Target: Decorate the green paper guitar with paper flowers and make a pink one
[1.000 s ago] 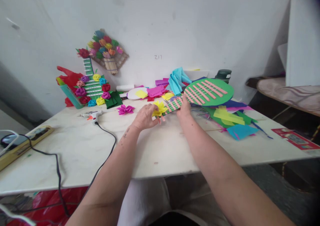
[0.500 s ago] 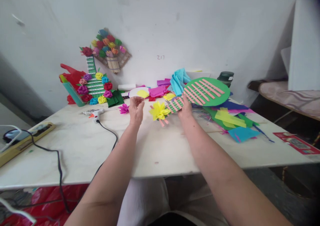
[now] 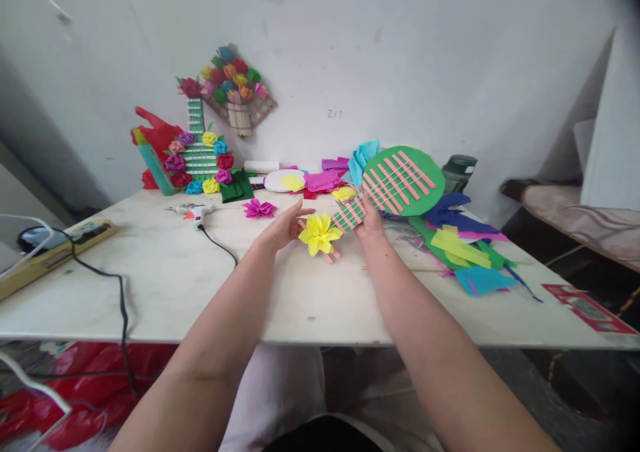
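Observation:
A green paper racket with pink woven strips is tilted up over the table's middle. My right hand grips its striped handle just below the round head. A yellow paper flower sits at the lower end of that handle. My left hand is just left of the flower, fingers stretched out toward it, holding nothing. A magenta paper flower lies on the table further left.
A glue gun with a black cord lies at the left. A flower-covered paper craft leans on the wall, another hangs above it. Coloured paper scraps pile at the right. A power strip sits far left.
My left hand let go of the yellow flower, lifted away to the left, then came back open beside it. The racket's head tipped up higher. The camera view shifted left.

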Tool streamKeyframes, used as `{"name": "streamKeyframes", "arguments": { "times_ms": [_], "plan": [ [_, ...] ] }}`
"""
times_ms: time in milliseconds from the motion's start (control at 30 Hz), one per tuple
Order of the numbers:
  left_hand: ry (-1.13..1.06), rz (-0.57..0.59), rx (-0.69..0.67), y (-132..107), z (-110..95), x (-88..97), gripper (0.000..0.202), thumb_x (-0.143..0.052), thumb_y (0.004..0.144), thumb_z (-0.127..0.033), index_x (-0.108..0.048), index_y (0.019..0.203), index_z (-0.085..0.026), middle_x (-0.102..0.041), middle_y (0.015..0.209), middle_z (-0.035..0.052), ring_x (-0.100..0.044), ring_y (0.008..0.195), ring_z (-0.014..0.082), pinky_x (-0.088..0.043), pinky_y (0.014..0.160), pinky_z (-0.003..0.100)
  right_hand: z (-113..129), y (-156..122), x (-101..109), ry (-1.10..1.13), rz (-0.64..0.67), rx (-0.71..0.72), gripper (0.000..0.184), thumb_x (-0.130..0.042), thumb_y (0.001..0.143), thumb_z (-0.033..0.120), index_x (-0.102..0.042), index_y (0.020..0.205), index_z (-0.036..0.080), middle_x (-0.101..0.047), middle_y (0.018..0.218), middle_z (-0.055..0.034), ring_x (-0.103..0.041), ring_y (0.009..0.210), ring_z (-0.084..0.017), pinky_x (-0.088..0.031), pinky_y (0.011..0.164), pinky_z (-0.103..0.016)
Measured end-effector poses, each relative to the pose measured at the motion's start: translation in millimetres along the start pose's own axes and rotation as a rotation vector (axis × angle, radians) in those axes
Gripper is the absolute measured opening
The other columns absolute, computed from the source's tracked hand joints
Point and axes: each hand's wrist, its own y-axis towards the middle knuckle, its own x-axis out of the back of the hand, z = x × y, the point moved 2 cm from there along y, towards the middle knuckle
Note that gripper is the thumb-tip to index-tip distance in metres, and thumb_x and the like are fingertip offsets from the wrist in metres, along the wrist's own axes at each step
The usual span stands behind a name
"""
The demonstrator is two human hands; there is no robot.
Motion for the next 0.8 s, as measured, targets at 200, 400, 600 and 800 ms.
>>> {"name": "streamKeyframes", "arguments": {
  "times_ms": [200, 400, 600, 800],
  "plan": [
    [0.024, 0.079, 0.01, 3.6, 5.9, -0.3, 0.044, -0.05, 0.079, -0.054, -0.066, 0.088, -0.014, -0.069, 0.072, 0.0099, -0.066, 0.072, 0.0236, -0.052, 0.066, 0.034, -8.5, 1.2, 0.1, -0.048, 0.061, -0.063, 0.023, -0.065, 0.074, 0.035, -0.059, 0.088, 0.018, -0.063, 0.065, 0.0033, -0.062, 0.062, -0.012, -0.053, 0.064, -0.028],
    [0.181, 0.065, -0.108, 0.2, -2.3, 8.3, 0.053, -0.052, 0.073, -0.062, -0.064, 0.097, -0.017, -0.067, 0.077, 0.0082, -0.064, 0.07, 0.0197, -0.048, 0.06, 0.03, -9.4, 1.8, -0.4, -0.031, 0.058, -0.052, 0.022, -0.065, 0.074, 0.034, -0.059, 0.089, 0.017, -0.063, 0.063, 0.0035, -0.062, 0.062, -0.011, -0.053, 0.065, -0.027],
    [0.538, -0.332, -0.735, -7.8, -26.8, 9.6, 0.025, -0.062, 0.071, -0.043, -0.058, 0.073, -0.019, -0.065, 0.094, 0.0055, -0.058, 0.093, 0.0197, -0.044, 0.08, 0.034, -8.9, 8.2, 2.2, 0.018, -0.074, 0.033, 0.025, -0.063, 0.075, 0.035, -0.057, 0.092, 0.018, -0.062, 0.062, 0.0057, -0.061, 0.059, -0.01, -0.053, 0.062, -0.025],
    [1.161, -0.301, -1.03, -24.9, -37.1, -11.4, 0.017, -0.062, 0.072, -0.035, -0.055, 0.066, -0.02, -0.063, 0.087, 0.0049, -0.054, 0.088, 0.021, -0.039, 0.084, 0.038, -6.3, 10.9, 5.1, 0.025, -0.246, 0.119, 0.021, -0.063, 0.075, 0.035, -0.055, 0.084, 0.018, -0.059, 0.062, 0.0063, -0.06, 0.058, -0.009, -0.053, 0.059, -0.023]
  ]
}}
